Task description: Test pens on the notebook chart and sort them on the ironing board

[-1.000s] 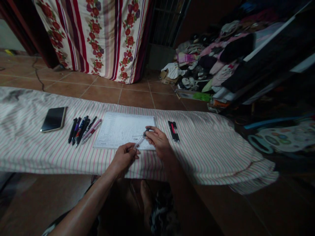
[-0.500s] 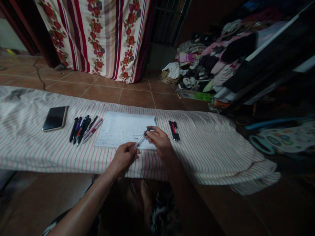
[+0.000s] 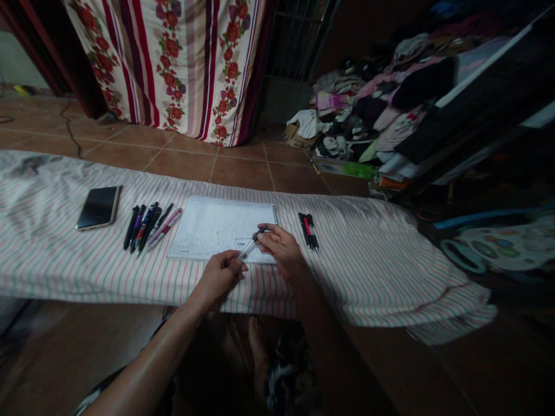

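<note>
From the head-worn camera, I see printed text on a white notebook [image 3: 212, 222], with small lines down its left side and a little dark label near the middle of its lower half, all too small to read; a wire spiral binds its right edge; over its lower right part, both hands grasp one slim pen [image 3: 248, 248], held at a slant, its barrel clear and its upper end black; the left hand [image 3: 221, 276] pinches the lower end, the right hand [image 3: 281, 247] grips the black end; I cannot tell whether the pen touches the paper.

Left of the notebook lies a cluster of pens [image 3: 148, 227], black, purple and pink; farther left, a dark-screened phone [image 3: 99, 207]; to the right, three more pens [image 3: 307, 229], the middle one red; all rest on a wrinkled striped cloth [image 3: 381, 260]; beyond, a cardboard box [image 3: 296, 139] has white fabric draped over it, beside heaped clothes [image 3: 368, 110]; a flowered curtain [image 3: 147, 63] hangs above floor tiles [image 3: 186, 164].
</note>
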{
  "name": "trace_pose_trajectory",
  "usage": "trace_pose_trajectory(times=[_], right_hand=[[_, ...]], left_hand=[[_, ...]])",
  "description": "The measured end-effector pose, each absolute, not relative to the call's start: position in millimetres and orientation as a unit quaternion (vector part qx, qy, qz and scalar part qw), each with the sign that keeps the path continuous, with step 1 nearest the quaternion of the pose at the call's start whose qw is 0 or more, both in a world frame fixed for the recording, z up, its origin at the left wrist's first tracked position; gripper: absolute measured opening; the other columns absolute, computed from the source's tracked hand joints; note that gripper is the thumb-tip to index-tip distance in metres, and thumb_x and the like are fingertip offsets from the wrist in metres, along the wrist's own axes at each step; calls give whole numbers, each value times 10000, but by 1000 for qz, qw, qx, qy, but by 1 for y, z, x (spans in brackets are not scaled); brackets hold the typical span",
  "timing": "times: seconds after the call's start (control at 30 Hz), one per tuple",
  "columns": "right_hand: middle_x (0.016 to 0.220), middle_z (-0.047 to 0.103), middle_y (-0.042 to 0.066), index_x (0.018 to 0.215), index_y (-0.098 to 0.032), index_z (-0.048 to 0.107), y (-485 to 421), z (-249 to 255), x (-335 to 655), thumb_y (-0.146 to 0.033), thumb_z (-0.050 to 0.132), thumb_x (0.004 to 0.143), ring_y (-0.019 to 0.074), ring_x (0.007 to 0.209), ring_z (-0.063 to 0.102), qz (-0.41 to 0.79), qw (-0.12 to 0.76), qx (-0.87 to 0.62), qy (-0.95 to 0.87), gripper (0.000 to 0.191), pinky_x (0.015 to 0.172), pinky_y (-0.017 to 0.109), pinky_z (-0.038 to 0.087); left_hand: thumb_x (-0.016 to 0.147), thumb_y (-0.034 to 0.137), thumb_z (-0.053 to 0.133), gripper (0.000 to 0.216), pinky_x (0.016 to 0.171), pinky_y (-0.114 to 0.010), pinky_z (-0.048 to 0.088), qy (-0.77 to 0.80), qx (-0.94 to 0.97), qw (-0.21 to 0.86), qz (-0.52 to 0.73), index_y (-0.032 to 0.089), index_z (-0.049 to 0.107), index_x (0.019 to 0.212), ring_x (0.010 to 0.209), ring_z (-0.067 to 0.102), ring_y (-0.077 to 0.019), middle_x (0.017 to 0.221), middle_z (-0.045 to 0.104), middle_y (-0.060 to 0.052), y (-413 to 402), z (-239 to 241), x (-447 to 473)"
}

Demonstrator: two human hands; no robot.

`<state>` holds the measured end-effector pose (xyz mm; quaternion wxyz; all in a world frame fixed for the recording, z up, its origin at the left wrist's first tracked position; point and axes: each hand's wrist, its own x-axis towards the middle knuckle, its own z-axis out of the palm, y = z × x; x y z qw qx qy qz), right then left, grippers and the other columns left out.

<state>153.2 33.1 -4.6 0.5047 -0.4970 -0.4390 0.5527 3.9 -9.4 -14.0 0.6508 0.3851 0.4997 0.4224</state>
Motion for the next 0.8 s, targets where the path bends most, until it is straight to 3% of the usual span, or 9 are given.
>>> trace_pose_trajectory(times=[0.23, 0.53, 0.8], right_hand=[[699, 635, 22, 936, -178, 600, 34, -7, 152, -358, 704, 597, 143, 660, 600, 542, 485, -502, -468, 398, 563, 239, 427], [647, 600, -9, 818, -182, 607, 30, -5, 153, -294, 694, 610, 108, 588, 554, 533, 441, -486, -534, 252, 551, 235, 422], [634, 596, -21, 760, -185, 604, 27, 1, 153, -280, 689, 607, 110, 580, 555, 522, 416, -479, -571, 199, 560, 237, 423]], left_hand=[[663, 315, 639, 230, 484, -198, 370, 491, 414, 641, 420, 113, 633, 776, 499, 506, -87, 646, 627, -39, -7, -18, 1], [731, 343, 596, 385, 516, -202, 385, 485, 454, 612, 428, 144, 634, 1058, 542, 519, -102, 697, 649, -34, -7, -26, -8], [666, 276, 633, 154, 524, -212, 389, 532, 486, 551, 421, 162, 681, 757, 561, 528, -132, 622, 633, -18, -6, -22, -12]])
